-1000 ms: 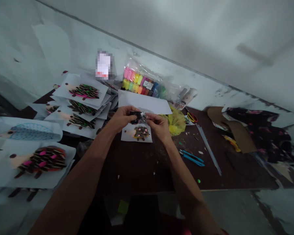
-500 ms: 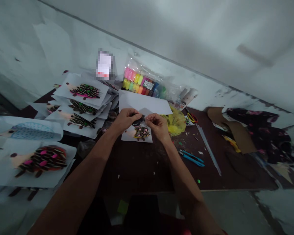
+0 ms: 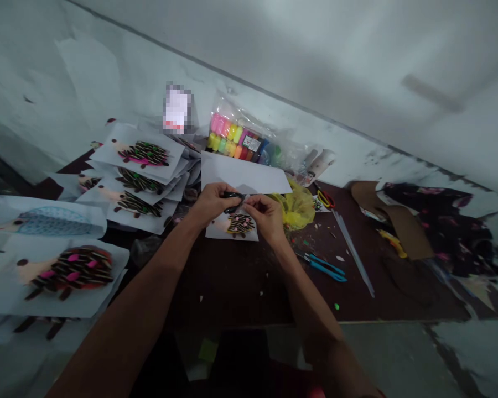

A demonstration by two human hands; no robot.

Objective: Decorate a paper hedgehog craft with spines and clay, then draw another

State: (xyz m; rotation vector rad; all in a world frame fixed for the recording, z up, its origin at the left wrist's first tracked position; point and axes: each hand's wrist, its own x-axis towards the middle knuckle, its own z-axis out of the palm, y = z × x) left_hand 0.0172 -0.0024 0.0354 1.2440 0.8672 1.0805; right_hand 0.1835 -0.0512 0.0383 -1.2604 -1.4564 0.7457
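Over a white card with a spiny hedgehog figure on it, both hands meet at a small black packet with clear plastic at its right end. It looks like soft modelling clay in a wrapper. My left hand grips the black part between thumb and fingers. The clear end is pinched in the fingertips of my right hand. Behind the hands lies a blank white sheet. The hands hide part of the card's upper edge.
Stacked hedgehog cards fill the left side. At the back lies a clear bag of coloured clay. To the right are a crumpled yellow bag, scissors, a blue cutter, clear sticks and brown cardboard.
The black packet has turned and now lies longer between my hands. The fingers of my right hand have shifted slightly on its clear end. The cards and tools have stayed put.
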